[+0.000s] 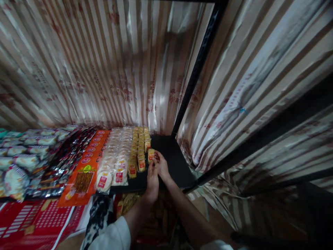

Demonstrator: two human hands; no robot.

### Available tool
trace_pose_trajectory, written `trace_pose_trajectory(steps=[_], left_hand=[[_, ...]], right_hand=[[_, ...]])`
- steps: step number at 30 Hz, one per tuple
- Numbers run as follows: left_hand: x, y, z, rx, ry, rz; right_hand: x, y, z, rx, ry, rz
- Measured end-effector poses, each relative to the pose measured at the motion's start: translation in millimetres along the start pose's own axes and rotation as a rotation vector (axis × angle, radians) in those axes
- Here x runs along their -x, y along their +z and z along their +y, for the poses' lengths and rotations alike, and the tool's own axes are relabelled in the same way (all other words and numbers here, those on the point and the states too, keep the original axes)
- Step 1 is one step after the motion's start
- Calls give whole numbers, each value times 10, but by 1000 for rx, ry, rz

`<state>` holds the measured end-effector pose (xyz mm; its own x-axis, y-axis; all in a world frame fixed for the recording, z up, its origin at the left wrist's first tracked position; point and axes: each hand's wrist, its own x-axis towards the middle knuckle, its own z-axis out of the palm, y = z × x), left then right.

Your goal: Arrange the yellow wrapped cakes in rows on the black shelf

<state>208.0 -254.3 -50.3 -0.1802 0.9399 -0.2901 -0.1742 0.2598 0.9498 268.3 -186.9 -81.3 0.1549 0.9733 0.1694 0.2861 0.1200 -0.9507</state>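
Observation:
A small yellow snack packet (151,155) with a red and white label stands upright on the black shelf, at the front of a short row. My right hand (162,167) pinches its right side with bent fingers. Just below, my left hand (153,176) has its fingers together against the packet's lower edge, and the two hands touch. To their left run rows of matching yellow packets (141,164), lined up front to back. Beyond those lie rows of clear-wrapped round white crackers (104,180). The fingertips partly cover the held packet.
The black shelf (177,163) has an upright post (194,73) at its back right corner. An orange pretzel-stick bag (84,173), dark shiny packets (56,170) and white packets (17,178) fill the left. A red printed bag (31,222) sits below. Striped curtains (117,62) hang behind.

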Motion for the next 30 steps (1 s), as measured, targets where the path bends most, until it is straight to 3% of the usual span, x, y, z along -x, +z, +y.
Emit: trace_pose_trajectory(steps=[11, 26, 30], left_hand=[[-319, 85, 137, -129, 34, 20], [-412, 76, 161, -151, 10, 28], [-388, 55, 141, -134, 69, 19]], right_hand=[[-299, 178, 112, -106, 32, -30], [-348, 172, 131, -21, -60, -75], [-309, 182, 126, -12, 13, -5]])
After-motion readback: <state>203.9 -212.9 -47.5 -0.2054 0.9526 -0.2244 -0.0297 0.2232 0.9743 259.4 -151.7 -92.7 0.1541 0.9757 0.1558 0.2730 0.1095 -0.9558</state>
